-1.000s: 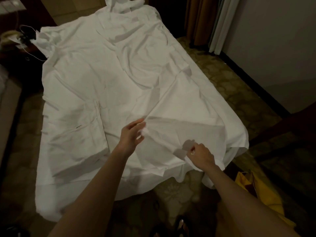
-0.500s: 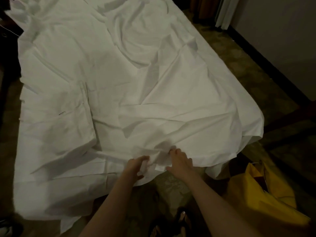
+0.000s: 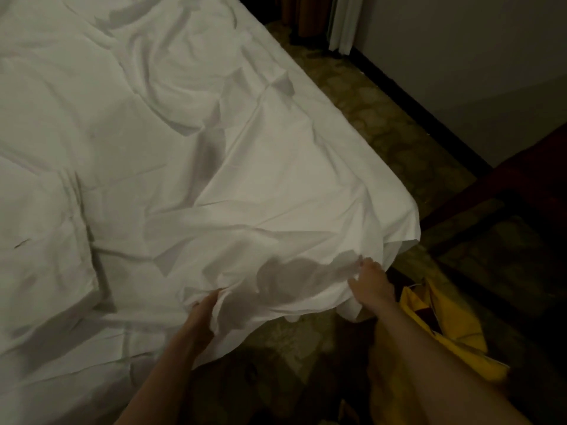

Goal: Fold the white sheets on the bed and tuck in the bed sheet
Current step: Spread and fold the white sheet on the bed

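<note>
A crumpled white sheet (image 3: 276, 185) covers the bed and hangs over its near right corner. My left hand (image 3: 204, 311) grips a bunched fold of this sheet at the bed's foot edge, fingers tucked into the cloth. My right hand (image 3: 369, 285) holds the sheet's hem farther right, near the corner, with its fingertips hidden in the fabric. A folded white sheet (image 3: 40, 240) lies flat on the bed at the left. The bed sheet (image 3: 76, 372) beneath drapes down over the near edge.
A yellow bag (image 3: 441, 320) sits on the patterned carpet (image 3: 399, 127) just right of my right forearm. A dark wooden furniture piece (image 3: 521, 185) stands at the right. The wall and curtains (image 3: 340, 23) run along the far right.
My hands have moved apart along the sheet's near edge, the right one going toward the corner. The view has come closer to the bed's foot.
</note>
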Action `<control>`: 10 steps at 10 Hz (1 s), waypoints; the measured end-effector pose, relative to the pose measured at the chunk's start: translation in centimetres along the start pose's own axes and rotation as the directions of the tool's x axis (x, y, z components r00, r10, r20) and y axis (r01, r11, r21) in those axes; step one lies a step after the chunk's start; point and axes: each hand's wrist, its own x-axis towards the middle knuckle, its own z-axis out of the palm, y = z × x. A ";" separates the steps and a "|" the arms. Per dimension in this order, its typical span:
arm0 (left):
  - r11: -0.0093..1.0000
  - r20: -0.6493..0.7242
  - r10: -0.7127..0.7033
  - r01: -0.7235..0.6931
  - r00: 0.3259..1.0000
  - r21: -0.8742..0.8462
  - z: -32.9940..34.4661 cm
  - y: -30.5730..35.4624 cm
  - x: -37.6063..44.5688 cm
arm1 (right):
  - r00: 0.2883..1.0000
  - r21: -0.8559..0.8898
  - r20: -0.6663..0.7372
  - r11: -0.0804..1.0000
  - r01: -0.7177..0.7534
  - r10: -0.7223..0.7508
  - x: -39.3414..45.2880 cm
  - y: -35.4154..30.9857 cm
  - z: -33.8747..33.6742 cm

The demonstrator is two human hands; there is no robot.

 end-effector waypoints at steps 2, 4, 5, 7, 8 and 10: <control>1.000 -0.162 0.026 -0.024 0.986 0.018 1.5 -1.6 0.2 | 0.974 0.433 -0.009 0.879 -0.199 0.225 6.5 2.9 -3.4; 0.998 -0.158 0.034 -0.025 0.987 0.058 2.4 -2.2 -2.3 | 0.956 0.713 0.259 0.640 -0.286 0.138 9.2 4.0 -3.5; 0.999 -0.152 0.034 -0.035 0.988 -0.004 1.7 -2.6 -3.4 | 0.979 0.634 0.193 0.754 -0.172 0.062 8.4 4.5 -3.5; 0.989 -0.400 0.125 -0.148 0.908 -0.028 1.8 -0.4 -7.0 | 0.999 0.650 0.002 0.759 -0.043 0.054 4.6 2.7 -8.2; 0.962 -0.470 0.246 -0.273 0.848 0.010 1.3 2.3 -9.8 | 0.984 0.629 -0.163 0.776 0.043 0.078 2.5 1.4 -13.1; 0.956 -0.436 0.280 -0.208 0.855 0.206 1.3 1.6 -16.3 | 0.996 0.362 -0.077 0.932 -0.013 0.044 -4.8 1.9 -17.4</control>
